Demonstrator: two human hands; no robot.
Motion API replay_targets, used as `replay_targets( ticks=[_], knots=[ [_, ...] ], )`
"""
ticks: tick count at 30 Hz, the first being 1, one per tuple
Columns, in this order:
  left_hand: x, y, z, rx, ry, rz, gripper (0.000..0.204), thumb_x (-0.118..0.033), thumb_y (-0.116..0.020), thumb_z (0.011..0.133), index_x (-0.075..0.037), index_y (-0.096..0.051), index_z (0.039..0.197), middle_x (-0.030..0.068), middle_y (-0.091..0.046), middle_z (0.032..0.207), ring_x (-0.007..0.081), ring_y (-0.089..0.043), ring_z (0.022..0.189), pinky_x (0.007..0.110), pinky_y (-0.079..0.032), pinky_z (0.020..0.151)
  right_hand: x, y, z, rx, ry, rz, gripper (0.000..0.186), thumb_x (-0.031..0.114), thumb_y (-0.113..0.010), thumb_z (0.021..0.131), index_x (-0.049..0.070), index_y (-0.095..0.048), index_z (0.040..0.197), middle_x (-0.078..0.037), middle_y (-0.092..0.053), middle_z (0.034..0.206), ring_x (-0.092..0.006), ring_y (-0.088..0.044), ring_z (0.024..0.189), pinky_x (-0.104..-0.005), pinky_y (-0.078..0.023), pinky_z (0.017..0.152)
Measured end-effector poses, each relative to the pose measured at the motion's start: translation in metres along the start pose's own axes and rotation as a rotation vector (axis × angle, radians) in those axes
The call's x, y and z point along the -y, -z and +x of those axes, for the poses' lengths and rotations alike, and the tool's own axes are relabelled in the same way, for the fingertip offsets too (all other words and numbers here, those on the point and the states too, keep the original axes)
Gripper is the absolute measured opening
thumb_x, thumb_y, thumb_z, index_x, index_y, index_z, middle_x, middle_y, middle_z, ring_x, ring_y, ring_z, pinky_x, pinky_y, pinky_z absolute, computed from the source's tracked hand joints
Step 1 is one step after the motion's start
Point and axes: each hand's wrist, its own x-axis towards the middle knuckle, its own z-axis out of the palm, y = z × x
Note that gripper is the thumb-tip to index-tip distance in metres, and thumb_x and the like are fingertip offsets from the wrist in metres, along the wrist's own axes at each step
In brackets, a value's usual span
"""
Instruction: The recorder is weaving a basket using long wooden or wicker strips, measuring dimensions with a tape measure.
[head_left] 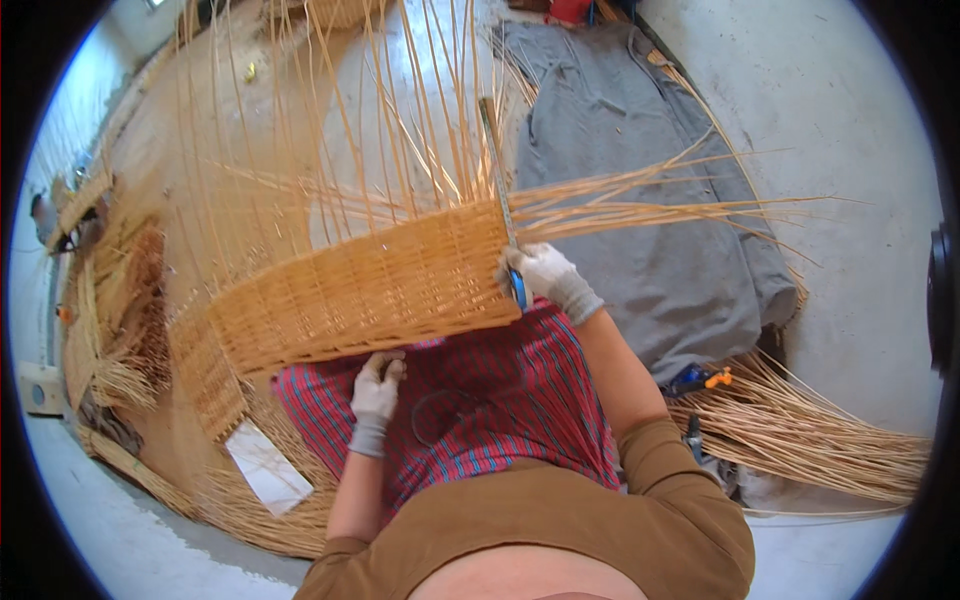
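Note:
A woven wicker basket [370,290] lies across my lap, its long side facing me and tall upright canes [375,130] rising from its far edge. At its right end, my right hand [545,270] in a white glove grips a blue tape measure [518,288]. The tape's blade [497,170] is drawn out away from me, up along the basket's end and past its rim. My left hand [377,388], also gloved, is at the basket's near edge with its fingers curled in. Whether it grips anything is hidden. A red and blue striped cloth [480,400] covers my lap beneath.
Loose canes [680,212] stick out rightward over a grey cloth-covered bundle [640,150]. Near my right elbow are a cane bundle [800,430] and a tool with an orange handle tip [715,378]. A white sheet [268,468] and brown fibre bundles [145,300] lie left.

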Motion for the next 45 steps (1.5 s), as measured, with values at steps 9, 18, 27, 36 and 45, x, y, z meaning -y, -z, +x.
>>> replay_targets(
  ticks=[9, 18, 27, 36, 45],
  knots=[
    [-0.197, -0.089, 0.086, -0.438, -1.104, 0.893, 0.060, -0.032, -0.073, 0.091, -0.013, -0.054, 0.144, 0.0147, -0.071, 0.115, 0.0336, -0.065, 0.115, 0.045, -0.045, 0.106, -0.029, -0.055, -0.078, -0.366, 0.565, 0.182, 0.030, 0.023, -0.054, 0.107, -0.001, -0.071, 0.100, -0.009, -0.074, 0.091, -0.0137, -0.067, 0.077, -0.0282, -0.055, 0.070],
    [-0.251, -0.015, 0.150, 0.089, -0.478, 0.693, 0.061, -0.030, -0.079, 0.087, -0.008, -0.060, 0.141, 0.0137, -0.076, 0.108, 0.0232, -0.073, 0.094, 0.035, -0.058, 0.085, -0.132, -0.029, -0.195, -0.297, 0.658, 0.400, 0.021, 0.012, -0.056, 0.105, -0.001, -0.069, 0.094, -0.013, -0.073, 0.096, -0.0205, -0.070, 0.091, -0.0347, -0.057, 0.085],
    [-0.259, 0.235, 0.034, -0.249, -0.783, -0.010, 0.055, -0.044, -0.072, 0.096, 0.001, -0.067, 0.129, 0.0034, -0.072, 0.113, 0.0120, -0.064, 0.099, 0.028, -0.051, 0.091, -0.163, -0.001, -0.203, -0.502, 0.433, 0.493, 0.033, 0.030, -0.057, 0.107, 0.001, -0.069, 0.098, -0.003, -0.071, 0.090, -0.0084, -0.061, 0.078, -0.0257, -0.052, 0.076],
    [-0.220, 0.236, -0.015, -0.572, -0.791, 0.120, 0.066, -0.053, -0.029, 0.107, 0.001, -0.062, 0.127, 0.0155, -0.069, 0.110, 0.0242, -0.065, 0.100, 0.039, -0.051, 0.092, -0.073, -0.048, -0.191, -0.335, 0.674, 0.078, 0.038, 0.025, -0.049, 0.110, 0.000, -0.068, 0.090, -0.008, -0.068, 0.080, -0.0123, -0.061, 0.070, -0.0280, -0.051, 0.068],
    [-0.249, 0.122, -0.015, -0.715, -0.565, -0.261, 0.071, -0.064, -0.050, 0.098, 0.003, -0.073, 0.092, 0.0261, -0.072, 0.089, 0.0379, -0.070, 0.086, 0.046, -0.052, 0.079, -0.018, -0.059, -0.196, -0.283, 0.883, -0.426, 0.041, 0.033, -0.054, 0.107, 0.000, -0.074, 0.095, -0.003, -0.068, 0.079, -0.0087, -0.058, 0.067, -0.0258, -0.047, 0.063]
  ],
)
